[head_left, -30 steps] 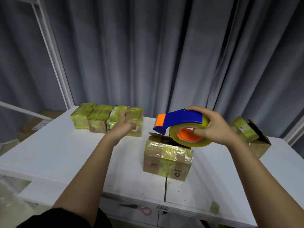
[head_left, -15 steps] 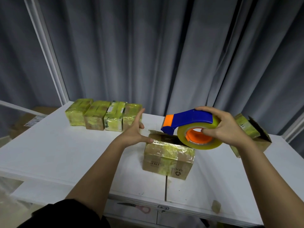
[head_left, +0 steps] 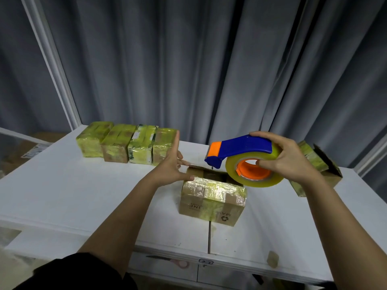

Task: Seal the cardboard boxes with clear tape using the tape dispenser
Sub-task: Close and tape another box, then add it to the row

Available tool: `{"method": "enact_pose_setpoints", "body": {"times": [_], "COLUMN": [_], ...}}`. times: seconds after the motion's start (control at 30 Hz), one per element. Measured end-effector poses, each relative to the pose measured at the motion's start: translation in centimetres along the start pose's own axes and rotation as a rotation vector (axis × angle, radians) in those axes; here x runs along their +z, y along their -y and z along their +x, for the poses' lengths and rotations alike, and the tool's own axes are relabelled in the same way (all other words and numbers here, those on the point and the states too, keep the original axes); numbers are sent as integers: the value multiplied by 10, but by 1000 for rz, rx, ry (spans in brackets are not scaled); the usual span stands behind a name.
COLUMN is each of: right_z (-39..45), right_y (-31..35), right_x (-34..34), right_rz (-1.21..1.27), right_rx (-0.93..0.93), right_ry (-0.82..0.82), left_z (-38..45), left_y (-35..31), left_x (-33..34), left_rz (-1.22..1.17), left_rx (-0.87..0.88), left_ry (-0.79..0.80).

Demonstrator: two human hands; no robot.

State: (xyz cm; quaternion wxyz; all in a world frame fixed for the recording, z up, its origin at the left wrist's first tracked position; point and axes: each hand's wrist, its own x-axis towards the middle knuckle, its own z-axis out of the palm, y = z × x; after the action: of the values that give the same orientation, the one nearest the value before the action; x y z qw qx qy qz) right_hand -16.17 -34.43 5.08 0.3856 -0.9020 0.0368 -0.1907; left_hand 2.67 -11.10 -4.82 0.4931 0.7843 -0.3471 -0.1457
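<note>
A small cardboard box (head_left: pixel 211 203) wrapped in yellowish clear tape stands mid-table, its top flaps partly open at the back. My left hand (head_left: pixel 170 166) is spread with straight fingers at the box's upper left corner, thumb touching its edge. My right hand (head_left: pixel 287 158) grips a blue and orange tape dispenser (head_left: pixel 243 151) carrying a roll of clear tape (head_left: pixel 254 181), held just above the box's right rear corner.
Several taped boxes (head_left: pixel 125 143) stand in a row at the table's back left. An open cardboard box (head_left: pixel 318 166) lies at the right behind my right hand. The white table (head_left: pixel 62 195) has a seam in front of the box. Scissors (head_left: pixel 169 261) lie on a lower shelf. Grey curtains hang behind.
My left hand left the row of taped boxes and came back to the middle box's left corner, fingers spread. The dispenser in my right hand barely shifted.
</note>
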Motion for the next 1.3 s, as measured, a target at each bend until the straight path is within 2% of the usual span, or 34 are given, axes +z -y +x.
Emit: {"method": "enact_pose_setpoints", "body": {"times": [0.17,0.47,0.6,0.77,1.0,1.3], "right_z": [3,19,21,17,19,24], "right_y": [4,0,-8,-22,-27,-25], "right_x": [10,36,46,43,43,44], "right_rz": [52,135,129,157,140,137], "right_rx": [-9,-33,7,37,40,43], "right_ry": [13,93,148,106,123,155], "left_z": [-3,-1,-2,-4,-22,-35], "left_y": [10,27,26,15,2,9], "left_x": [4,8,8,-2,-46,-39], "left_rz": [112,-94,-107,-105,-176,-295], "left_rx": [15,-21,-30,-74,-199,-185], "left_ry": [-27,-61,-52,16,-169,-318]}}
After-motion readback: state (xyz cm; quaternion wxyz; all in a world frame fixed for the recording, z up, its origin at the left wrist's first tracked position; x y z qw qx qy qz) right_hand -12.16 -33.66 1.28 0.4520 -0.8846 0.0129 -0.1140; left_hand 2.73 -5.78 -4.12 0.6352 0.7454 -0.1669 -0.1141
